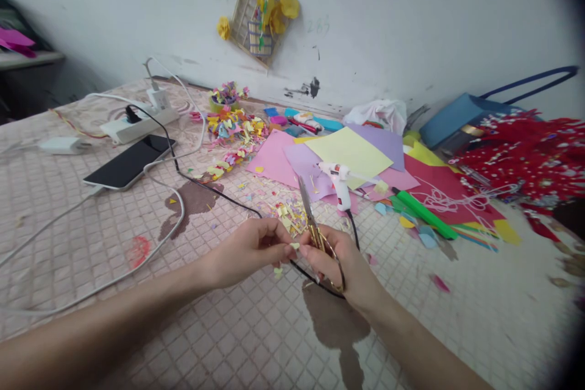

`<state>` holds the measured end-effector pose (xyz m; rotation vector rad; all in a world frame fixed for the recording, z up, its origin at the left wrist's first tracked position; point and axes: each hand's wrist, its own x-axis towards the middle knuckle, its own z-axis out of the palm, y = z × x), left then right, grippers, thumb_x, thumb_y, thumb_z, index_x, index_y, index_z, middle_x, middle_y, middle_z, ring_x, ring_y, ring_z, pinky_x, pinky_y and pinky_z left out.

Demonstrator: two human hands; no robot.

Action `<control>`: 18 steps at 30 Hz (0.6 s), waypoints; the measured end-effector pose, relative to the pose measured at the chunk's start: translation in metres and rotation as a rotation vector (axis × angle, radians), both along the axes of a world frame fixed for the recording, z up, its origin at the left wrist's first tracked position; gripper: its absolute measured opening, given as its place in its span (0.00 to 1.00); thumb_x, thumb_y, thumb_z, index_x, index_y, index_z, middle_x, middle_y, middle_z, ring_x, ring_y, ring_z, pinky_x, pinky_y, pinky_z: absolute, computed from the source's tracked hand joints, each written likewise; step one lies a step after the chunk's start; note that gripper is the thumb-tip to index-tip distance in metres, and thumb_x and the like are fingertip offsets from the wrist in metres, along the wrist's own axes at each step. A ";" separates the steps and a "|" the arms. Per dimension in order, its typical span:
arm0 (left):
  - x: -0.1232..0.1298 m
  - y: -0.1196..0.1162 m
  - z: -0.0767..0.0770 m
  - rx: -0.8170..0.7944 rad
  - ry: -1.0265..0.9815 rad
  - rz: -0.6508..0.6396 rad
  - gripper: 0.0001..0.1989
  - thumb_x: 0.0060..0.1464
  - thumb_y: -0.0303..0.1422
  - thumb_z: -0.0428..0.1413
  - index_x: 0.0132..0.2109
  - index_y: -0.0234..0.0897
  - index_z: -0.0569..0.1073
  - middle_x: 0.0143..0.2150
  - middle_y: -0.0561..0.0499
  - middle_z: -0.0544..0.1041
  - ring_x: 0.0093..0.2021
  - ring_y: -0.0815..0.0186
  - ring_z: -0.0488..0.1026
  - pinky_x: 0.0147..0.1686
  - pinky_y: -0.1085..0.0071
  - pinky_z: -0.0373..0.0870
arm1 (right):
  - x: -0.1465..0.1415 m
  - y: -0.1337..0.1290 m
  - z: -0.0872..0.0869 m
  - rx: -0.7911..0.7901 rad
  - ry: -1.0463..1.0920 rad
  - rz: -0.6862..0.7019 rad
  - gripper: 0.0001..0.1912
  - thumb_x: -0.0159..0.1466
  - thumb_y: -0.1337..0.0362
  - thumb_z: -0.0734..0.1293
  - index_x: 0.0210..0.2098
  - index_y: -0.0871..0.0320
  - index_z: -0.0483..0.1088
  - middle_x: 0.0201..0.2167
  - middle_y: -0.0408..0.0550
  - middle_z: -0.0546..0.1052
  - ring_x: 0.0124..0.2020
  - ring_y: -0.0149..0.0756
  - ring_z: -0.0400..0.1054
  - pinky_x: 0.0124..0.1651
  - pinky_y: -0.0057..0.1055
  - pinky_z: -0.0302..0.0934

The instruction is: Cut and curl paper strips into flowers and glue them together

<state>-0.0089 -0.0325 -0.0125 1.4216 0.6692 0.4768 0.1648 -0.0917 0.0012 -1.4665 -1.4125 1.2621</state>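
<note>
My left hand (256, 250) is closed, its thumb and fingertips pinching a small pale yellow paper piece (295, 246). Across from it, my right hand (336, 262) holds a pair of gold-handled scissors (314, 228), with the blades pointing up and away from me. The right fingertips meet the left ones at the paper piece; whether they grip it too is hard to see. Pale yellow paper scraps (292, 216) lie just beyond the hands. Another small scrap (278, 271) is below the left fingertips. A white glue gun (339, 186) rests on colored paper past the scissors.
Colored paper sheets (350, 149), a green marker-like stick (425, 214) and a heap of colorful paper cuttings (233, 128) spread toward the wall. A black phone (130, 161) and a power strip (139, 125) sit left. The black cord (219, 192) runs beneath my hands. Red tinsel-like decoration (525, 155) lies right.
</note>
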 end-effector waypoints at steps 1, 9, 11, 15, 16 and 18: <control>0.000 0.000 0.000 0.002 0.004 -0.003 0.11 0.52 0.37 0.57 0.33 0.31 0.69 0.28 0.51 0.72 0.29 0.70 0.68 0.29 0.73 0.64 | 0.000 0.000 0.000 0.001 0.000 0.005 0.08 0.58 0.61 0.63 0.27 0.59 0.66 0.17 0.36 0.61 0.18 0.25 0.55 0.21 0.23 0.49; -0.003 0.000 0.008 0.032 -0.019 -0.056 0.10 0.54 0.35 0.56 0.36 0.31 0.68 0.29 0.51 0.71 0.30 0.70 0.67 0.31 0.72 0.64 | -0.001 0.000 -0.001 -0.068 0.143 -0.010 0.09 0.57 0.59 0.65 0.28 0.59 0.64 0.15 0.35 0.61 0.16 0.24 0.53 0.20 0.24 0.48; -0.004 0.001 0.010 0.059 -0.047 -0.052 0.09 0.54 0.34 0.56 0.37 0.32 0.68 0.31 0.51 0.71 0.31 0.70 0.67 0.31 0.73 0.64 | 0.000 0.001 -0.004 -0.069 0.257 -0.008 0.09 0.57 0.59 0.65 0.28 0.58 0.64 0.14 0.35 0.61 0.15 0.24 0.53 0.20 0.24 0.47; -0.004 0.000 0.010 0.109 -0.102 -0.046 0.07 0.53 0.32 0.57 0.38 0.33 0.69 0.35 0.50 0.71 0.35 0.68 0.68 0.36 0.71 0.66 | 0.000 0.001 -0.011 -0.085 0.459 0.066 0.09 0.57 0.63 0.64 0.24 0.58 0.62 0.14 0.35 0.59 0.16 0.23 0.50 0.20 0.25 0.45; -0.004 0.000 0.009 0.107 -0.108 -0.054 0.07 0.53 0.32 0.57 0.37 0.33 0.69 0.36 0.49 0.71 0.36 0.68 0.69 0.37 0.70 0.66 | -0.001 0.001 -0.012 -0.101 0.487 0.082 0.09 0.57 0.63 0.64 0.23 0.58 0.61 0.14 0.35 0.59 0.15 0.23 0.50 0.20 0.25 0.45; -0.004 0.000 0.008 0.088 -0.118 -0.066 0.07 0.53 0.32 0.57 0.36 0.32 0.70 0.35 0.49 0.72 0.36 0.67 0.69 0.38 0.69 0.66 | -0.002 0.001 -0.013 -0.134 0.524 0.106 0.08 0.56 0.63 0.65 0.24 0.58 0.62 0.14 0.34 0.58 0.15 0.23 0.50 0.20 0.25 0.46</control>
